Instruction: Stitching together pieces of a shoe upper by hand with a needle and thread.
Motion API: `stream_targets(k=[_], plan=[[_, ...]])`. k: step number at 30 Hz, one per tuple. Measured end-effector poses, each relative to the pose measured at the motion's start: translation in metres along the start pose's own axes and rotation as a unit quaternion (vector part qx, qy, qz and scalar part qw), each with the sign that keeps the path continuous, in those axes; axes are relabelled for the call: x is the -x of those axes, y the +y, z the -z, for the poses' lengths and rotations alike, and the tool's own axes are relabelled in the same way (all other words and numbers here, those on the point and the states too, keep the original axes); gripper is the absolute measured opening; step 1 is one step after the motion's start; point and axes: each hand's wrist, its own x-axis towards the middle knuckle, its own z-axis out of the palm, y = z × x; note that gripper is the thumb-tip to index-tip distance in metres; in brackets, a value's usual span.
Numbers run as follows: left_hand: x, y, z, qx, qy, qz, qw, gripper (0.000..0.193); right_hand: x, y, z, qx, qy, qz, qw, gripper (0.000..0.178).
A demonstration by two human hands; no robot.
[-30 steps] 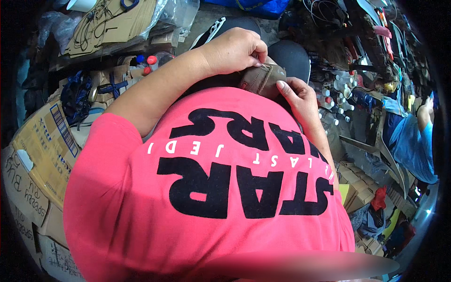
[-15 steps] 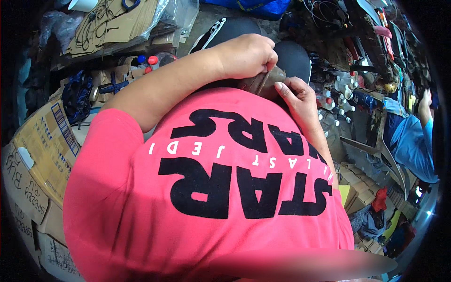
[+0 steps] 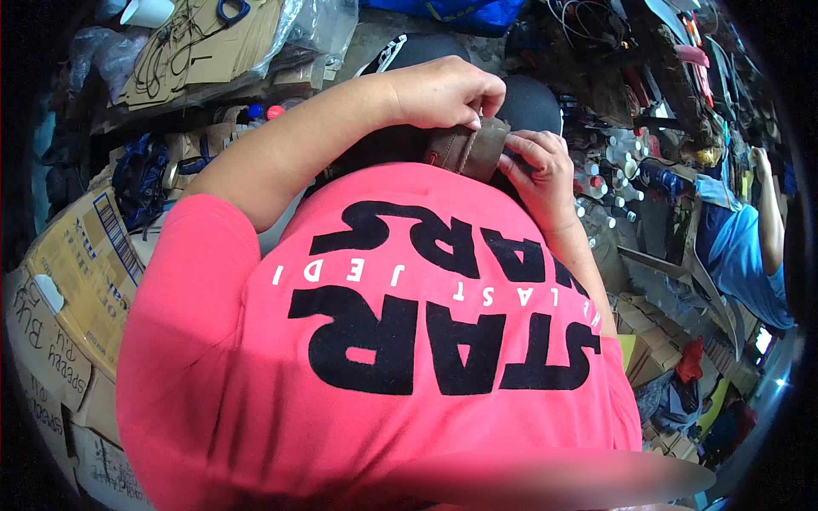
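A brown leather piece (image 3: 471,152) with a stitched seam lies over my lap, just beyond the pink shirt. It looks like part of a shoe, but the shirt and my hands cover some of it. My left hand (image 3: 445,90) arches above it, thumb and fingers pinched together at its far edge. Whether a needle or thread sits in that pinch is too small to see. On the other side, my right hand (image 3: 542,170) grips the leather's right edge between thumb and bent fingers.
Flat cardboard pieces (image 3: 230,47) with a black cord lie at the far left. A yellow-brown carton (image 3: 85,264) stands at my left. Several plastic bottles (image 3: 596,183) are right of my knees. A co-worker in blue (image 3: 741,264) sits at the far right.
My left fingers have come down to the leather's far edge, and more of the leather shows. My right thumb has shifted off its top toward the edge. The co-worker's forearm has risen into view.
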Motion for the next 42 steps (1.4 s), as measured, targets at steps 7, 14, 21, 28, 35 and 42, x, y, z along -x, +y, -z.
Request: stream_targets(k=[7,14,21,28,35,42], plan=[[0.002,-0.007,-0.007,0.044,0.047,0.047,0.997,0.025,0.003,0.007,-0.02,-0.006,0.008,-0.046,0.999,0.021],[-0.005,-0.004,-0.012,-0.051,0.084,0.011,0.995,0.044,0.002,0.003,-0.023,-0.02,0.02,-0.051,0.998,0.021],[-0.001,-0.017,-0.018,-0.061,0.06,0.015,0.996,0.062,-0.003,-0.002,-0.027,-0.05,0.03,-0.084,0.995,0.014],[0.007,-0.006,-0.028,-0.106,0.004,0.025,0.994,0.088,-0.005,0.001,-0.032,-0.039,0.025,-0.077,0.996,0.013],[0.009,-0.01,-0.033,-0.123,0.02,0.021,0.992,0.086,-0.001,-0.002,-0.007,0.046,-0.042,0.013,0.998,0.019],[0.01,-0.01,-0.031,-0.117,0.031,0.023,0.992,0.08,0.046,0.016,0.053,0.081,-0.141,-0.096,0.982,0.01]])
